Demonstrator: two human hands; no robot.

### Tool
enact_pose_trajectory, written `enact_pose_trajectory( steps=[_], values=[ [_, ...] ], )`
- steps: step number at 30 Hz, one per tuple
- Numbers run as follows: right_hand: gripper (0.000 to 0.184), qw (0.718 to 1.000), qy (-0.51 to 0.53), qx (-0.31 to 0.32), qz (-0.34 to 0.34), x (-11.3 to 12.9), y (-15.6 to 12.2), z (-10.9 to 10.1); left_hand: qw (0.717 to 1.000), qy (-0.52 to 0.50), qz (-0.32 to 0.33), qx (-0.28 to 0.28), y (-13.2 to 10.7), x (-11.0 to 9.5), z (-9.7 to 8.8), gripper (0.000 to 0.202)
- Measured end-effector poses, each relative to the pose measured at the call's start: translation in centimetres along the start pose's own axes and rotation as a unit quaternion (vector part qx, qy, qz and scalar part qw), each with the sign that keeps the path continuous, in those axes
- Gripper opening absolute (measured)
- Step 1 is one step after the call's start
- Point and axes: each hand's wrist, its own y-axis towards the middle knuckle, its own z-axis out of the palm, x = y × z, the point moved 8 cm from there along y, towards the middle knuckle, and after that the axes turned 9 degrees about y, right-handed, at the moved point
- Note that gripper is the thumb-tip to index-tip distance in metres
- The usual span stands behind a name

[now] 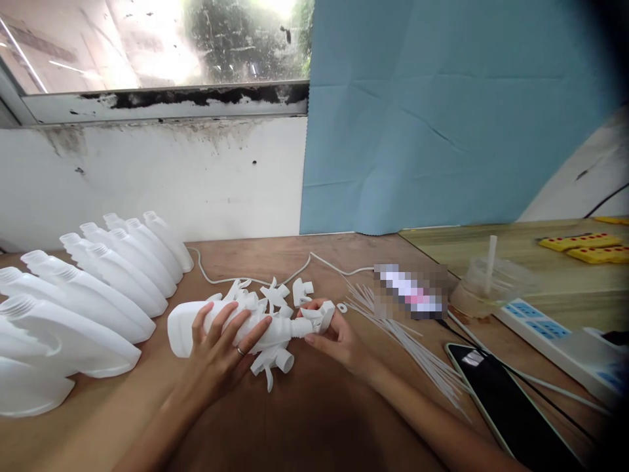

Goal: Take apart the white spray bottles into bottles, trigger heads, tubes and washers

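My left hand (221, 347) lies over a white plastic bottle (183, 328) that rests on its side on the brown table (314, 419), fingers wrapped on its body. My right hand (334, 337) pinches a white trigger sprayer head (319, 316) at the bottle's neck. A loose heap of white sprayer heads (272, 295) lies just behind and under the bottle.
A row of several empty white bottles (88, 295) lies at the left. Thin white dip tubes (417, 347) are spread at the right, beside a black phone (511, 406), a power strip (555, 341), a plastic cup with a straw (486, 278) and a white cable (236, 278).
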Motion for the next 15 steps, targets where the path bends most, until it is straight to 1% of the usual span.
enact_pose_trajectory(
  steps=[4,8,10,13,15],
  values=[
    [0.038,0.999,-0.046,-0.016,0.0,-0.3,-0.2,0.1,1.0,-0.005,-0.003,0.004,0.0,-0.2,0.2,0.053],
    [0.032,0.998,-0.053,-0.039,0.009,-1.0,-0.4,0.1,1.0,-0.014,0.0,0.01,0.0,-0.6,0.3,0.056],
    [0.03,0.998,-0.057,-0.038,0.0,-0.9,-0.5,0.2,1.0,-0.017,-0.001,0.016,-0.1,-0.7,0.4,0.057],
    [0.034,0.997,-0.073,-0.031,-0.019,-0.5,-0.7,0.1,0.999,-0.025,-0.011,0.017,-0.1,-0.6,0.4,0.058],
    [0.034,0.996,-0.076,-0.041,-0.01,-0.6,-0.7,-0.2,0.999,-0.034,-0.013,0.019,-0.2,-0.6,0.5,0.059]
  ],
)
